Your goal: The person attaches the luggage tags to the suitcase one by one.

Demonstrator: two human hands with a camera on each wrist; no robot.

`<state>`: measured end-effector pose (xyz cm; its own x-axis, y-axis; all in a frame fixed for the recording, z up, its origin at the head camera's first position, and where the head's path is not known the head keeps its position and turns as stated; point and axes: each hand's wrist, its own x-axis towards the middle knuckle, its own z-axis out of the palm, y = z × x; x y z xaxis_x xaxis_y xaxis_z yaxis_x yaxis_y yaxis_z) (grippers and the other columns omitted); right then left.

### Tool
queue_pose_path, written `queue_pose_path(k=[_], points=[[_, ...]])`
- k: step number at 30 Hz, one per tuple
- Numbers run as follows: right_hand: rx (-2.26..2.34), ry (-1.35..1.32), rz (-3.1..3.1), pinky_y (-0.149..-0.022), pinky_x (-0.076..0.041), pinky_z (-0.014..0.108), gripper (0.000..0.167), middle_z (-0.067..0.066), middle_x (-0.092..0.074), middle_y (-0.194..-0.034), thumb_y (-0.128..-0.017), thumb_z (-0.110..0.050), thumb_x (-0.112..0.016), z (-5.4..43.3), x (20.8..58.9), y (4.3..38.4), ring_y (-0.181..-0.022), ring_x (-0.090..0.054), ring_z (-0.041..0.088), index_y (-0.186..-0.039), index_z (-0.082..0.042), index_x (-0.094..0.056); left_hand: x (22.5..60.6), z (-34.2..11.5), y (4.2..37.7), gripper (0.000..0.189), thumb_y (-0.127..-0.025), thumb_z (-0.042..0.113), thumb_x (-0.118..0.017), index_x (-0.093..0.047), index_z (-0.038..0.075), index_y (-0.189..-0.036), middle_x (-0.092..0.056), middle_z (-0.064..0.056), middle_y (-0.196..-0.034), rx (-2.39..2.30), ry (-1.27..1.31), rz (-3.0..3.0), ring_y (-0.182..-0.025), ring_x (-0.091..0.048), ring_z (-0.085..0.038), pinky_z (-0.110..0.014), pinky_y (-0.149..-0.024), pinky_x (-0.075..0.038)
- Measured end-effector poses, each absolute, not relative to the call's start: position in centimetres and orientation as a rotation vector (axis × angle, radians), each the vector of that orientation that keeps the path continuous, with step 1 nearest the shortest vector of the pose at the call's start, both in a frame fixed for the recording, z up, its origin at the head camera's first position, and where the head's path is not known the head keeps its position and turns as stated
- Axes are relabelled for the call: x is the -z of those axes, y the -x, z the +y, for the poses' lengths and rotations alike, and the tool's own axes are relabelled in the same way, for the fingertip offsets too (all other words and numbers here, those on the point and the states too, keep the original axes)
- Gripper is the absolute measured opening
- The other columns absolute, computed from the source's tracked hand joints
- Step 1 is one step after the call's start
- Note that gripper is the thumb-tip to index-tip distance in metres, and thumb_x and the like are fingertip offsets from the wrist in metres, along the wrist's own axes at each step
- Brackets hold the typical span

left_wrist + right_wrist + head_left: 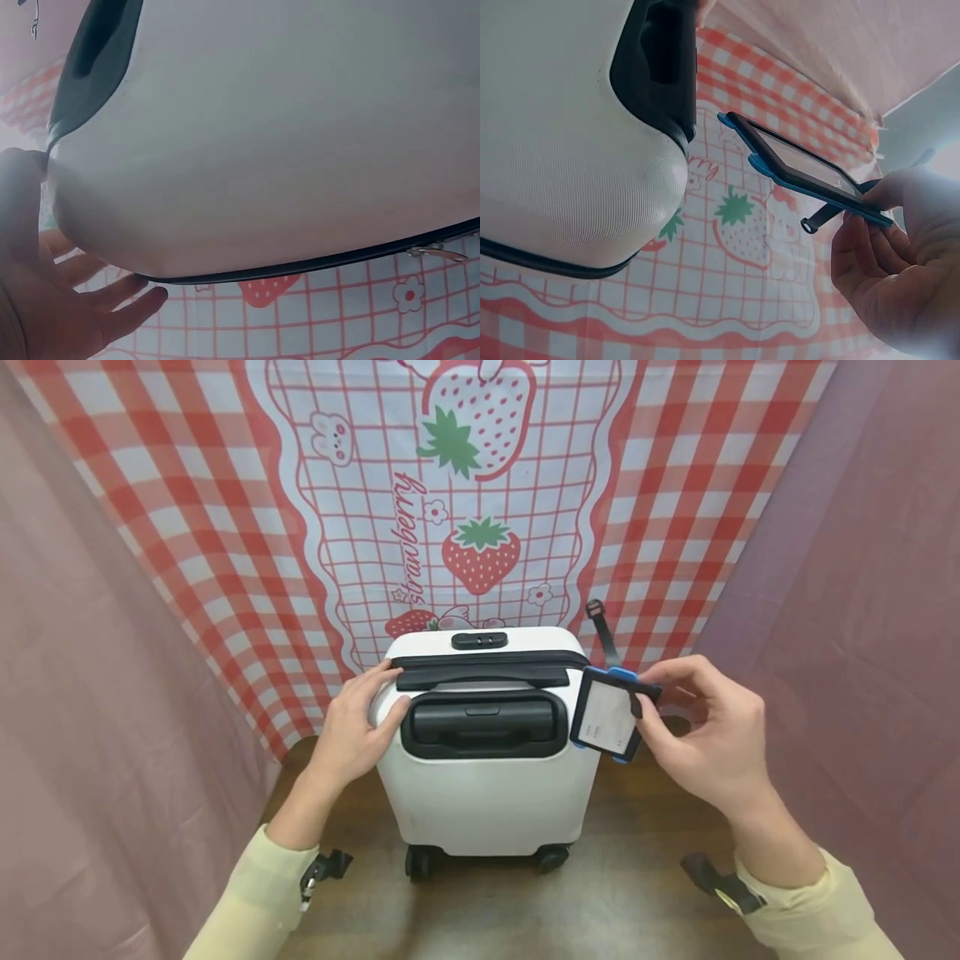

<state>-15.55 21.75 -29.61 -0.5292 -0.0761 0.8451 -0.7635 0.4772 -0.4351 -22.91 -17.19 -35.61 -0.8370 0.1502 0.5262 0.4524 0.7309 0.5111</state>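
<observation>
One pinch of my right hand [708, 743] holds the luggage tag [607, 718] just beside the white suitcase [487, 806]; if that thumb slips, it could drop. My left hand [356, 727] rests, fingers apart, on a corner, its pressure hard to judge; uneven pushing might roll the wheels [420, 863].

One left hand [358, 720] at nine o'clock and one right hand [701, 743] at three flank one luggage tag [606, 718], one white suitcase [483, 806], one combination lock [480, 641] at twelve and two visible wheels [420, 863].
</observation>
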Motion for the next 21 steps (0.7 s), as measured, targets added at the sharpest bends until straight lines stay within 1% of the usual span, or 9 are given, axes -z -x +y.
queue_pose_path(k=[1, 2, 5, 9, 13, 18, 21], points=[[-1.082, -0.701, -1.937, -0.077, -0.058, 0.008, 0.028, 0.004, -0.073, -0.093, -0.079, 0.014, -0.078, 21.7, 29.6, 15.5, -0.081, -0.068, -0.006, -0.106, 0.01, -0.07, 35.5, -17.1, 22.9, 0.054, -0.101, 0.037, -0.069, -0.062, 0.012, -0.148, -0.053, -0.015, -0.162, 0.894, 0.455, -2.482, -0.148, -0.051, -0.038, -0.063, -0.119, -0.044], [-1.079, -0.704, -1.947, -0.077, -0.057, 0.008, 0.027, 0.006, -0.073, -0.093, -0.08, 0.013, -0.078, 21.6, 29.6, 15.5, -0.08, -0.067, -0.005, -0.105, 0.01, -0.07, 35.4, -17.1, 22.9, 0.054, -0.101, 0.037, -0.069, -0.062, 0.012, -0.149, -0.053, -0.015, -0.162, 0.893, 0.451, -2.483, -0.148, -0.051, -0.039, -0.063, -0.12, -0.044], [-1.078, -0.716, -1.973, -0.075, -0.056, 0.008, 0.022, 0.015, -0.073, -0.091, -0.084, 0.008, -0.077, 21.3, 29.7, 15.5, -0.077, -0.064, -0.003, -0.105, 0.01, -0.07, 35.0, -16.8, 22.8, 0.056, -0.1, 0.038, -0.071, -0.061, 0.013, -0.149, -0.051, -0.015, -0.164, 0.885, 0.437, -2.481, -0.15, -0.049, -0.039, -0.064, -0.12, -0.043], [-1.065, -0.732, -2.002, -0.074, -0.057, 0.009, 0.023, 0.014, -0.074, -0.092, -0.083, 0.009, -0.078, 20.8, 29.9, 15.7, -0.076, -0.063, -0.004, -0.105, 0.009, -0.069, 34.1, -16.1, 22.4, 0.057, -0.098, 0.036, -0.074, -0.062, 0.013, -0.148, -0.052, -0.015, -0.163, 0.875, 0.46, -2.425, -0.148, -0.049, -0.038, -0.063, -0.12, -0.043], [-1.043, -0.734, -2.013, -0.073, -0.057, 0.009, 0.029, 0.012, -0.075, -0.093, -0.079, 0.014, -0.08, 20.1, 29.9, 15.8, -0.076, -0.062, -0.003, -0.105, 0.007, -0.07, 32.9, -15.1, 21.8, 0.056, -0.096, 0.032, -0.076, -0.063, 0.011, -0.146, -0.056, -0.015, -0.159, 0.869, 0.534, -2.339, -0.145, -0.051, -0.037, -0.061, -0.119, -0.045], [-1.027, -0.733, -2.016, -0.073, -0.057, 0.009, 0.03, 0.009, -0.076, -0.094, -0.079, 0.013, -0.082, 19.4, 30.1, 15.9, -0.073, -0.062, 0.001, -0.105, 0.003, -0.071, 31.5, -13.6, 21.1, 0.055, -0.094, 0.027, -0.079, -0.065, 0.009, -0.144, -0.062, -0.015, -0.151, 0.877, 0.677, -2.213, -0.141, -0.056, -0.034, -0.057, -0.117, -0.049], [-1.028, -0.734, -2.024, -0.074, -0.057, 0.008, 0.03, 0.008, -0.076, -0.094, -0.079, 0.012, -0.082, 19.3, 30.1, 16.0, -0.073, -0.062, 0.003, -0.105, 0.002, -0.071, 30.7, -12.7, 20.9, 0.056, -0.091, 0.024, -0.082, -0.066, 0.009, -0.143, -0.067, -0.013, -0.145, 0.898, 0.792, -2.121, -0.137, -0.06, -0.03, -0.053, -0.115, -0.052]])
